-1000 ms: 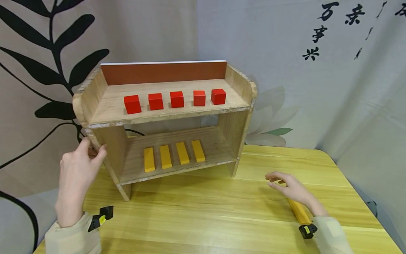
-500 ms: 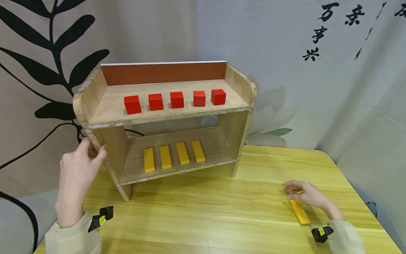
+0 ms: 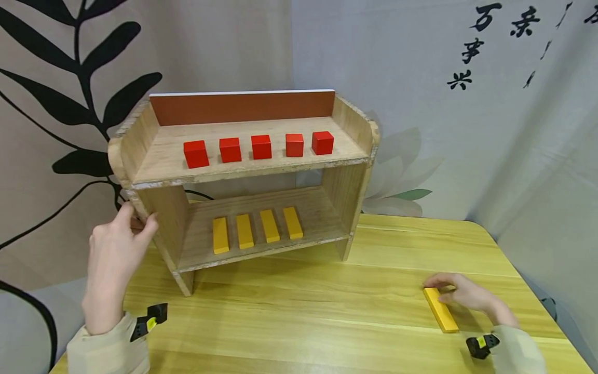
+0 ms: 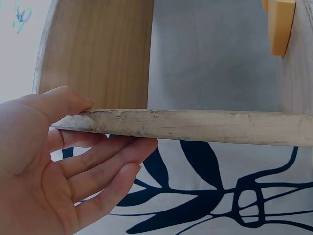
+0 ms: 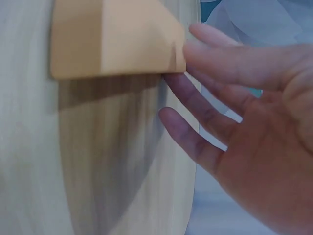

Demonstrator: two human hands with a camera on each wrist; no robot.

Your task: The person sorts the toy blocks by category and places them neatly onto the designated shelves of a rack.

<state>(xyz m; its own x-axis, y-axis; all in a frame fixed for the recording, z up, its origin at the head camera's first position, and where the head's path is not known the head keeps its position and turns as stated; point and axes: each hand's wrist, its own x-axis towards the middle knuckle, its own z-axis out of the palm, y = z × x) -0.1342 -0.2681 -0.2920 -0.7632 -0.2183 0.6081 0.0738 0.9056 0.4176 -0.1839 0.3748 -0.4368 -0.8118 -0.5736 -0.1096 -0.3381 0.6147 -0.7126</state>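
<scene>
A small two-tier wooden shelf (image 3: 252, 171) stands on the table, its left side panel (image 4: 195, 125) pinched between thumb and fingers of my left hand (image 3: 114, 254). Several red cubes (image 3: 261, 147) line the upper tier. On the lower tier lie several yellow blocks (image 3: 245, 231), side by side. At the right, another yellow block (image 3: 440, 310) lies flat on the table. My right hand (image 3: 467, 296) holds that block by its far end, thumb on one side and fingers on the other; the right wrist view shows thumb and fingertips at its end (image 5: 142, 39).
The yellow wood-grain table (image 3: 327, 311) carries the shelf toward its back left. Behind it hang pale cloths, one with a dark leaf print (image 3: 84, 78). A black cable (image 3: 42, 311) runs down at the lower left.
My right hand has moved right and toward the table's front, from hovering over the yellow block to its far end, and now grips it. The left hand stays on the shelf.
</scene>
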